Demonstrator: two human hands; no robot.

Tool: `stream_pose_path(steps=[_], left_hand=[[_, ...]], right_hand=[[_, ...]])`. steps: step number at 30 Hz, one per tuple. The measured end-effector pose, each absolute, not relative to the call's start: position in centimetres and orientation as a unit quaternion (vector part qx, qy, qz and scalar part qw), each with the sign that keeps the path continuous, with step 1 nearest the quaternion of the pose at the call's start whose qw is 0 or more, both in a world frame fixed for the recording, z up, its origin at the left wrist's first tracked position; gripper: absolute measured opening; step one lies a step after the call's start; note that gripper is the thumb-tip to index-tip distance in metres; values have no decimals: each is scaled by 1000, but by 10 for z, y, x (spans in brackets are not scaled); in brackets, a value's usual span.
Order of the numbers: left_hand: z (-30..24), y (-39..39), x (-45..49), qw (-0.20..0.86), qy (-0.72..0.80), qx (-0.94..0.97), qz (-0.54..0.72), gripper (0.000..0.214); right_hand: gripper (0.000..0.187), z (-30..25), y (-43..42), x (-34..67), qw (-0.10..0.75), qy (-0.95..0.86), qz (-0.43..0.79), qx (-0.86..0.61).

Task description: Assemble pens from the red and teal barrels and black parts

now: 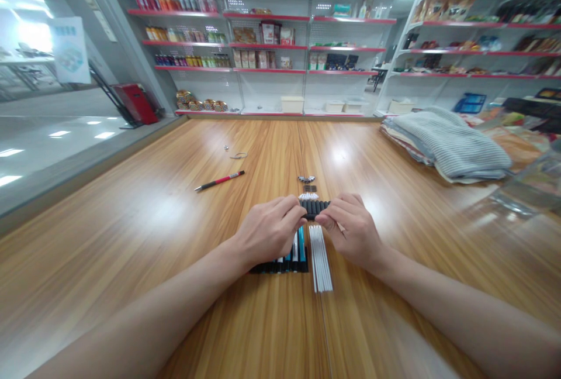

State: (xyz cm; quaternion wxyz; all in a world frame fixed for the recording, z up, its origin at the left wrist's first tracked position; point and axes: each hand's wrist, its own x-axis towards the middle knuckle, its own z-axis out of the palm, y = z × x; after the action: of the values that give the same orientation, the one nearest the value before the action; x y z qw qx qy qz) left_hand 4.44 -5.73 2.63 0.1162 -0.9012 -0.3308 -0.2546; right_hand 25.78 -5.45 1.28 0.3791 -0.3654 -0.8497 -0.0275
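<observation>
My left hand (272, 227) and my right hand (353, 227) are closed, pinching the two ends of a short black pen grip (311, 216). Just beyond it lies a row of similar black grips (314, 207), partly covered by my fingers. Under and in front of my left hand are several pen barrels (301, 247) in teal, white and black, some hidden by it. Beside my right hand, thin white pen refills (321, 259) lie side by side. Farther out sit small white pointed parts (308, 196), small dark brown pieces (310, 188) and a fan of silvery pieces (306, 179).
A red and black pen (219, 181) lies at left, with a thin ring-like loop (238, 155) beyond it. Folded cloths (447, 139) and a clear container (530, 183) are at right. Stocked shelves (267, 45) stand past the wooden table (144, 262).
</observation>
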Motion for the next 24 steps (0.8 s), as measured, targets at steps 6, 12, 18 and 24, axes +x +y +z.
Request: stream_pose_path(steps=[6, 12, 18, 24], left_hand=[[24, -55, 42, 111, -333, -896, -272, 17], [24, -56, 42, 125, -338, -896, -258, 20], [24, -56, 41, 137, -345, -894, -252, 22], [23, -55, 39, 123, -337, -891, -279, 23]], right_hand=[[17, 12, -54, 259, 388, -848, -18, -362], [16, 12, -55, 258, 388, -851, -17, -354], [14, 12, -55, 257, 403, -848, -20, -344], [12, 13, -55, 257, 408, -847, -17, -341]])
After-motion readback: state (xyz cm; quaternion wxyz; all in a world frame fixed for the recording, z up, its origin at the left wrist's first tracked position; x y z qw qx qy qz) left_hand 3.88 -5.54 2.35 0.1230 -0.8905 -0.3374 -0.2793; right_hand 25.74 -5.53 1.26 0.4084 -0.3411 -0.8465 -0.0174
